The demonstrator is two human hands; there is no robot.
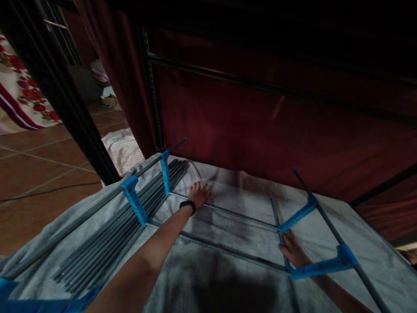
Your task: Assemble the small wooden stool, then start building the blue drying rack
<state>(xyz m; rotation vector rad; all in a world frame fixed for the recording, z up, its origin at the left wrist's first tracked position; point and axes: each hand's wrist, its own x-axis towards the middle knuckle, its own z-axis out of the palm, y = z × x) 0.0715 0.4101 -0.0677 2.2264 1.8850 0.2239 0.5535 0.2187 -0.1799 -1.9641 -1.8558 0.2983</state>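
My left hand [198,194], with a dark band at the wrist, is over a thin grey crossbar [224,211] of a rod frame. Its fingers are stretched out toward the cloth behind. My right hand [295,250] has its fingers and thumb around a long grey rod [282,243] on the right side, between two blue plastic brackets, the far one [298,219] and the near one [322,266]. A second crossbar [228,251] runs nearer to me. On the left, blue brackets [134,200] join an upper grey rod [87,219] to the frame.
A bundle of loose grey rods [120,226] lies on the pale cloth [208,278] inside the left side. Dark red curtains [228,121] hang behind. A black post [65,95] stands at the left, with tiled floor [42,169] and a flowered cloth [29,91] beyond.
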